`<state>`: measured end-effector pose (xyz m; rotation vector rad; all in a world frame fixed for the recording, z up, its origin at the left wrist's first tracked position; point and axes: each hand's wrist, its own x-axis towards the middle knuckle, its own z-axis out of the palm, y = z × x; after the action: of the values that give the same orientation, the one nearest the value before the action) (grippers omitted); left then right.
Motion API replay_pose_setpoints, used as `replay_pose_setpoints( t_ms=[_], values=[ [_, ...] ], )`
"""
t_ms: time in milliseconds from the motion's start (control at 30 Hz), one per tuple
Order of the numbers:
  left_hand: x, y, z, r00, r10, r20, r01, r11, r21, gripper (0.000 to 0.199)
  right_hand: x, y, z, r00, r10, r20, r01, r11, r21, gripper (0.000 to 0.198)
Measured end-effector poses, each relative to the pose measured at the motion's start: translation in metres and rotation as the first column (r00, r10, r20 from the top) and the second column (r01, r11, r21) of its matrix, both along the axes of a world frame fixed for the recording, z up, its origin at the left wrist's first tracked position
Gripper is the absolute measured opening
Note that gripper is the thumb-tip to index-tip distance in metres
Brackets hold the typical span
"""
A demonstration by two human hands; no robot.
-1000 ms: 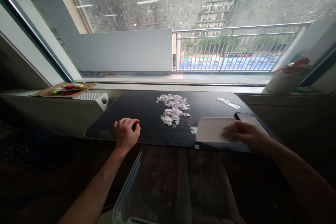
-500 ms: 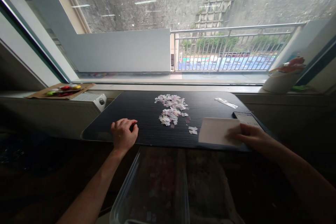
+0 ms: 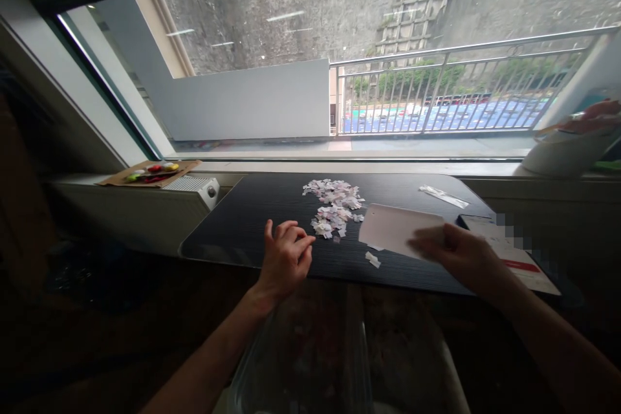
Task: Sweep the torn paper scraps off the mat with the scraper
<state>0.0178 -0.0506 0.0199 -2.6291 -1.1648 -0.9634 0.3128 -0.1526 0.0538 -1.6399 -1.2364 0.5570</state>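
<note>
My right hand (image 3: pixel 451 249), blurred at the fingers, grips the right end of a pale flat card (image 3: pixel 400 226) with rounded corners and a small hole near one corner. The card is low over the black table, tilted, its left edge beside small paper scraps. A few scraps (image 3: pixel 373 260) lie just below the card, and one is partly covered by it. Left of these, my left hand (image 3: pixel 287 251) hovers near the table's front edge, fingers apart and bent, holding nothing. Beyond it, a loose pile of paper scraps (image 3: pixel 334 204) spreads over the middle of the table.
On the black table (image 3: pixel 242 220) lie a clear plastic strip (image 3: pixel 444 196) and a flat dark-edged device (image 3: pixel 521 265) with a red band, partly pixelated. A clear plastic bin (image 3: pixel 310 356) stands below the front edge. A radiator (image 3: pixel 196 189) is at left, below the window.
The view has swung left. My left hand has moved right, nearer the scraps, and its fingers have spread. The card has tilted and come over the loose scraps beside the pile.
</note>
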Motion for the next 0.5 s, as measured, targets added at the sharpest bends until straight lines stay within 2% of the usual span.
replay_pose_setpoints(
  t_ms=[67, 133, 233, 367, 500],
  values=[
    [0.008, -0.001, 0.002, 0.997, -0.069, -0.030, 0.068, 0.997, -0.038, 0.024, -0.013, 0.014, -0.003, 0.999, 0.040, -0.027, -0.039, 0.999, 0.022, 0.042],
    [0.008, 0.004, 0.002, 0.997, -0.078, -0.027, 0.077, 0.996, -0.056, 0.024, -0.023, 0.028, -0.009, 0.998, 0.060, -0.017, -0.059, 0.998, 0.036, 0.037],
    [-0.003, 0.017, -0.001, 1.000, -0.001, 0.016, 0.002, 0.998, -0.067, 0.022, -0.030, 0.040, -0.019, 0.994, 0.103, 0.030, -0.104, 0.993, 0.051, 0.030],
    [-0.022, 0.030, -0.010, 0.992, 0.116, 0.051, -0.111, 0.990, -0.081, 0.020, -0.029, 0.036, -0.023, 0.984, 0.173, 0.033, -0.175, 0.984, 0.044, 0.029],
    [-0.027, 0.030, -0.017, 0.985, 0.148, 0.087, -0.141, 0.987, -0.082, 0.020, -0.027, 0.034, -0.020, 0.993, 0.115, 0.001, -0.115, 0.993, 0.039, 0.035]
  ],
)
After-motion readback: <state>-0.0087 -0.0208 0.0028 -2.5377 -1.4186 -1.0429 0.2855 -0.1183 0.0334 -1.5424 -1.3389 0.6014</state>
